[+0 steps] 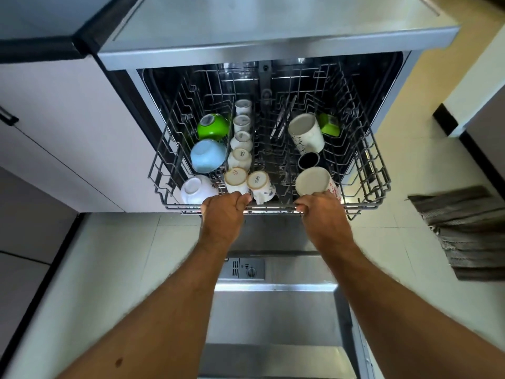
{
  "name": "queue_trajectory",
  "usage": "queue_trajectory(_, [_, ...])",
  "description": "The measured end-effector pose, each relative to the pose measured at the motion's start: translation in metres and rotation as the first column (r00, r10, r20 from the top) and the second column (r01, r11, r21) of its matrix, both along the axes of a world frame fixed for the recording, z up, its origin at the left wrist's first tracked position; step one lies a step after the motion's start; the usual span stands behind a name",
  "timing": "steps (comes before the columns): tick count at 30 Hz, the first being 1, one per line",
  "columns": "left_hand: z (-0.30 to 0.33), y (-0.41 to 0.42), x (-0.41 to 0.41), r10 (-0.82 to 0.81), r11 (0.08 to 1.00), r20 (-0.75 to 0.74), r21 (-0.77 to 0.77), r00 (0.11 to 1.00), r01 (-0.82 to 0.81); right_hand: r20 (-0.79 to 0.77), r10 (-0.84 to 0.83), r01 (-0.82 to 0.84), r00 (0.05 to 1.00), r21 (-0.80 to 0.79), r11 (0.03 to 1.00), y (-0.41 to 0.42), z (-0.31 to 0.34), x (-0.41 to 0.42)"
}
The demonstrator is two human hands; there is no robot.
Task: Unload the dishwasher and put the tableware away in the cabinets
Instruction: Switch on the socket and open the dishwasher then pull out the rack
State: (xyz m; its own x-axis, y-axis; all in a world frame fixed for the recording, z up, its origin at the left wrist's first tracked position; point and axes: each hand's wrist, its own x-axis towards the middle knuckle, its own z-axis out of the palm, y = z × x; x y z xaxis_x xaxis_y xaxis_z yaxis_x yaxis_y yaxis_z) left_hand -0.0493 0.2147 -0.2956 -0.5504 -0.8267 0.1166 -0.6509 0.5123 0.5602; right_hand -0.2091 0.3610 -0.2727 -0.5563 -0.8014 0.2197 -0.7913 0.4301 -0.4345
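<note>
Pale cream tiled floor [114,258] is taking up most of the lower view, with thin grout lines running across it. White cabinets [54,127] are filling the left side, edged in black trim, and a small black handle [8,117] is poking out at the far left. A steel countertop [273,23] is stretching across the top, catching soft daylight. On the right, a cream wall [475,86] with a dark baseboard [442,119] is meeting the floor, and a grey striped rug [464,231] is lying crumpled just beside it.
</note>
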Motion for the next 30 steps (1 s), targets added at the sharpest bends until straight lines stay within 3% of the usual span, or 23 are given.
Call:
queue_trajectory(7, [0.001, 0.020, 0.013, 0.009, 1.000, 0.065, 0.004, 0.998, -0.009, 0.004, -0.024, 0.024, 1.000, 0.028, 0.999, 0.019, 0.000, 0.017])
queue_trajectory(17, [-0.004, 0.052, 0.044, 0.012, 0.999, 0.043, 0.030, 0.999, -0.014, -0.001, -0.032, 0.032, 0.999, 0.062, 0.998, 0.054, -0.005, 0.050])
queue_trajectory(30, [-0.008, 0.105, 0.088, 0.006, 0.998, -0.010, -0.061, 1.000, -0.007, 0.066, -0.061, 0.056, 0.996, 0.069, 0.996, 0.104, -0.013, 0.092])
